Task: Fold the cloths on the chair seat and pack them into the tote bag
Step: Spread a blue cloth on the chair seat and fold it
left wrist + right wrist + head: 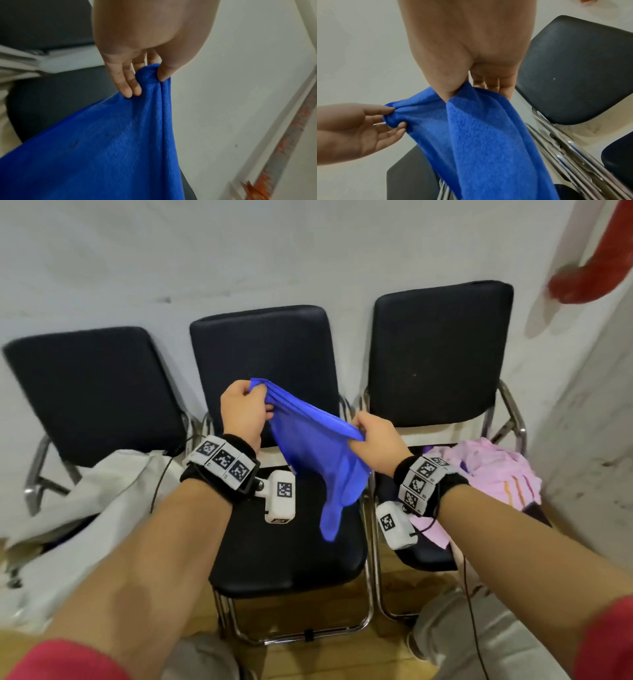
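A blue fleece cloth (318,446) hangs in the air above the middle chair seat (291,556), stretched between both hands. My left hand (245,405) pinches one top corner between thumb and fingers, as the left wrist view shows on the blue cloth (106,142) under my left hand (150,75). My right hand (371,436) pinches the other upper edge; in the right wrist view the blue cloth (488,135) droops from my right hand (458,89) and the left hand (359,128) holds its far corner. A white tote bag (102,494) lies on the left chair.
Three black chairs stand in a row against a white wall. A heap of pink cloths (493,470) lies on the right chair seat (428,556). A red pipe (592,275) runs down the wall at the upper right. Wooden floor shows below the chairs.
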Action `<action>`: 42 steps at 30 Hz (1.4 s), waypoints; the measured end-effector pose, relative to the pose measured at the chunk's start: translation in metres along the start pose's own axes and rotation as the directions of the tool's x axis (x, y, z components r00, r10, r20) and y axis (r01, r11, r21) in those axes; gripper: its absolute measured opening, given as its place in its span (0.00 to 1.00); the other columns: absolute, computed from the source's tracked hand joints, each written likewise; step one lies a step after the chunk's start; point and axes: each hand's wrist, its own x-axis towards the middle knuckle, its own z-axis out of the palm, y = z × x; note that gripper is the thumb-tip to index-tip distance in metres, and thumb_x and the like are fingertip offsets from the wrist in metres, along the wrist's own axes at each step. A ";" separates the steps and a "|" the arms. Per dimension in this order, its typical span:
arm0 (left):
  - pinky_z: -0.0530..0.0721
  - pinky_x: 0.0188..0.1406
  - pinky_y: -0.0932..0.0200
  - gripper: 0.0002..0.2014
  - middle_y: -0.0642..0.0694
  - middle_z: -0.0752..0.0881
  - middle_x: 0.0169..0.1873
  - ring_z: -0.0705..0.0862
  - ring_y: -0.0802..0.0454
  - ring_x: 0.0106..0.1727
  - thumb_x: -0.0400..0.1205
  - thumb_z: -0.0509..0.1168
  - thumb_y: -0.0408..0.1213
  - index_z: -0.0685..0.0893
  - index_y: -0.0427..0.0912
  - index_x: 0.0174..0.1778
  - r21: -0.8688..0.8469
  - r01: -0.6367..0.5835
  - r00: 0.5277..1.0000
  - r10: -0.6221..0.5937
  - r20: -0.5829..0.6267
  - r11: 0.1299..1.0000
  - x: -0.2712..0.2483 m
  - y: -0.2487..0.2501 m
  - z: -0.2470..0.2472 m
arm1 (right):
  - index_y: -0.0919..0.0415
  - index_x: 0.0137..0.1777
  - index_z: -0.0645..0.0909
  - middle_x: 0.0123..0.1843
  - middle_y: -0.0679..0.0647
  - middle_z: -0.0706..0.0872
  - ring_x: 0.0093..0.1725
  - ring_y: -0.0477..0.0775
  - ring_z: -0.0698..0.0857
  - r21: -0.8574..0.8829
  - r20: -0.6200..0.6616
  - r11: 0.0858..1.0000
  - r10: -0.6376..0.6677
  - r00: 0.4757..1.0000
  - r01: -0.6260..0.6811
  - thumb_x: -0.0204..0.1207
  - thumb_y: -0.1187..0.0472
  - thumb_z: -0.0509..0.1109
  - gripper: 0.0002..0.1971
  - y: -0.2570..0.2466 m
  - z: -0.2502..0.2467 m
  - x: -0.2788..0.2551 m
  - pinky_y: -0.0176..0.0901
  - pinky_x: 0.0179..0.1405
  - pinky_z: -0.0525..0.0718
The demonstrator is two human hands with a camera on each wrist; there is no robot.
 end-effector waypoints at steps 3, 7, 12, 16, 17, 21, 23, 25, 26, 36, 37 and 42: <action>0.86 0.36 0.56 0.08 0.42 0.85 0.39 0.84 0.52 0.32 0.84 0.61 0.32 0.81 0.44 0.40 0.021 0.009 0.999 -0.008 -0.051 1.000 0.006 -0.008 -0.045 | 0.57 0.40 0.75 0.37 0.53 0.82 0.39 0.58 0.79 -0.038 0.087 0.999 0.020 0.996 -0.017 0.70 0.68 0.69 0.07 -0.013 0.019 0.003 0.49 0.40 0.77; 0.84 0.33 0.57 0.09 0.43 0.83 0.35 0.82 0.54 0.30 0.84 0.62 0.32 0.81 0.43 0.38 0.018 0.023 0.989 -0.020 -0.147 1.000 0.011 -0.022 -0.094 | 0.59 0.42 0.82 0.37 0.51 0.84 0.39 0.54 0.80 -0.054 0.152 0.997 -0.038 0.988 0.047 0.70 0.68 0.70 0.04 -0.027 0.039 0.011 0.43 0.38 0.72; 0.84 0.37 0.53 0.08 0.44 0.81 0.35 0.81 0.53 0.32 0.85 0.62 0.33 0.80 0.42 0.40 0.058 0.065 0.985 -0.055 -0.162 0.996 0.013 -0.033 -0.138 | 0.56 0.43 0.80 0.38 0.48 0.81 0.40 0.52 0.79 -0.094 0.235 0.992 -0.060 0.970 0.084 0.76 0.61 0.74 0.05 -0.036 0.056 0.025 0.43 0.39 0.71; 0.80 0.30 0.61 0.08 0.45 0.81 0.35 0.79 0.53 0.31 0.84 0.63 0.32 0.81 0.44 0.39 0.136 0.074 0.986 -0.051 -0.160 0.988 0.016 -0.038 -0.158 | 0.56 0.43 0.75 0.41 0.49 0.80 0.43 0.53 0.79 -0.087 0.311 0.994 -0.035 0.950 0.065 0.76 0.61 0.75 0.09 -0.038 0.060 0.034 0.46 0.41 0.72; 0.77 0.25 0.65 0.08 0.46 0.80 0.34 0.78 0.54 0.30 0.84 0.63 0.33 0.81 0.44 0.39 0.169 0.068 0.988 -0.042 -0.150 0.983 0.017 -0.040 -0.161 | 0.57 0.44 0.76 0.42 0.51 0.80 0.44 0.54 0.80 -0.079 0.343 0.995 -0.025 0.939 0.055 0.76 0.62 0.75 0.09 -0.038 0.059 0.036 0.47 0.42 0.74; 0.70 0.25 0.65 0.05 0.47 0.79 0.33 0.73 0.54 0.33 0.84 0.65 0.32 0.85 0.37 0.44 0.269 0.041 0.992 -0.007 -0.126 0.962 0.023 -0.051 -0.171 | 0.58 0.47 0.82 0.49 0.60 0.88 0.49 0.61 0.87 -0.020 0.420 1.000 0.022 0.907 -0.015 0.72 0.66 0.78 0.08 -0.040 0.049 0.041 0.53 0.50 0.85; 0.69 0.27 0.62 0.05 0.44 0.80 0.35 0.73 0.53 0.34 0.84 0.66 0.32 0.86 0.36 0.45 0.293 0.056 0.991 -0.017 -0.134 0.955 0.027 -0.057 -0.174 | 0.57 0.46 0.85 0.46 0.58 0.89 0.46 0.58 0.87 0.004 0.466 0.998 0.052 0.883 -0.061 0.70 0.69 0.78 0.09 -0.041 0.042 0.044 0.49 0.48 0.85; 0.69 0.24 0.62 0.06 0.44 0.79 0.34 0.73 0.51 0.33 0.84 0.66 0.32 0.84 0.40 0.40 0.291 0.088 0.987 -0.045 -0.152 0.953 0.031 -0.062 -0.177 | 0.58 0.46 0.87 0.45 0.60 0.90 0.44 0.55 0.87 0.047 0.515 0.992 0.077 0.854 -0.118 0.69 0.71 0.79 0.10 -0.039 0.037 0.047 0.50 0.48 0.86; 0.69 0.21 0.63 0.08 0.44 0.79 0.32 0.72 0.51 0.30 0.84 0.66 0.32 0.82 0.42 0.38 0.289 0.109 0.985 -0.064 -0.161 0.951 0.032 -0.064 -0.177 | 0.59 0.47 0.88 0.44 0.61 0.90 0.43 0.55 0.87 0.080 0.538 0.985 0.084 0.839 -0.150 0.69 0.72 0.78 0.09 -0.038 0.035 0.049 0.52 0.48 0.87; 0.69 0.15 0.66 0.09 0.45 0.81 0.30 0.76 0.55 0.18 0.85 0.64 0.33 0.82 0.45 0.39 0.286 0.179 0.984 -0.169 -0.059 0.941 0.031 -0.060 -0.164 | 0.61 0.50 0.86 0.35 0.57 0.86 0.34 0.51 0.86 0.159 0.593 0.957 0.103 0.798 -0.242 0.76 0.72 0.73 0.07 -0.034 0.043 0.050 0.48 0.42 0.89; 0.71 0.17 0.65 0.09 0.44 0.80 0.29 0.76 0.54 0.19 0.85 0.64 0.33 0.82 0.45 0.38 0.305 0.162 0.986 -0.163 -0.024 0.939 0.030 -0.056 -0.160 | 0.60 0.52 0.86 0.39 0.58 0.87 0.37 0.50 0.87 0.150 0.601 0.958 0.107 0.792 -0.244 0.76 0.70 0.74 0.08 -0.036 0.050 0.049 0.50 0.47 0.90; 0.72 0.20 0.64 0.05 0.47 0.77 0.28 0.72 0.56 0.23 0.85 0.66 0.36 0.84 0.42 0.44 0.331 0.084 0.988 -0.122 0.096 0.940 0.026 -0.033 -0.141 | 0.57 0.63 0.82 0.52 0.57 0.89 0.47 0.50 0.90 0.188 0.603 0.970 0.007 0.798 -0.151 0.80 0.62 0.74 0.13 -0.070 0.083 0.042 0.53 0.53 0.90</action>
